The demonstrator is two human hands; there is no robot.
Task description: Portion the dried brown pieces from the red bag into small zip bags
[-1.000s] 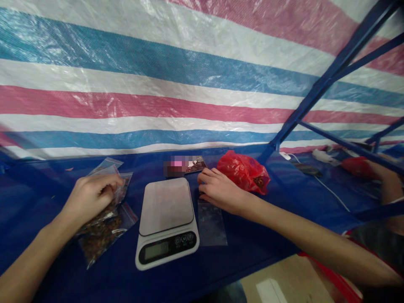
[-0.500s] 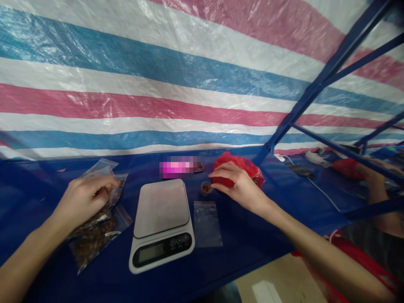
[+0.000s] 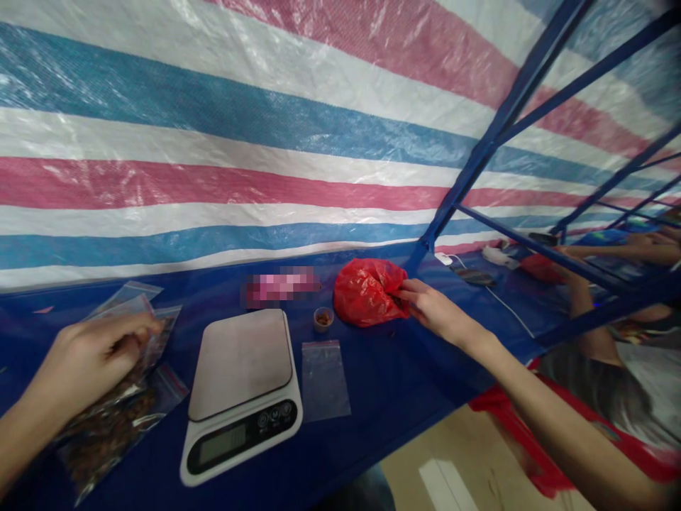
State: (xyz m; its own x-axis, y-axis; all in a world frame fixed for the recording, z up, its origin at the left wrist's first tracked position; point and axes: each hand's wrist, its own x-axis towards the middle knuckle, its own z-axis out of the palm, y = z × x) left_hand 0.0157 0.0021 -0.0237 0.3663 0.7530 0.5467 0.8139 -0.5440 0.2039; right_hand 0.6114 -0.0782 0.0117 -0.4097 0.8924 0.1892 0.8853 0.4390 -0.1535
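Observation:
My left hand (image 3: 98, 358) rests with curled fingers over a pile of clear zip-lock bags (image 3: 103, 447) filled with small brown pieces; what its fingertips hold is hidden. My right hand (image 3: 441, 312) has its fingertips at the gathered mouth of a crumpled red plastic bag (image 3: 367, 294), closed on its edge. To the left of that bag stands a small clear cup (image 3: 323, 320) with a few brown pieces inside. A flat, empty zip-lock bag (image 3: 325, 383) lies in front of the cup, beside a white digital kitchen scale (image 3: 242, 358) with a bare platform.
Behind the scale lies a blurred-out pink item (image 3: 281, 285). Blue metal bars (image 3: 471, 177) and a striped tarp (image 3: 239, 170) border the blue table. A white cable (image 3: 511, 312) runs along the right. Other people's arms (image 3: 585, 298) show at the far right.
My right hand has moved right from beside the cup to the red bag's mouth. My left hand stays over the filled bags. The view has turned right.

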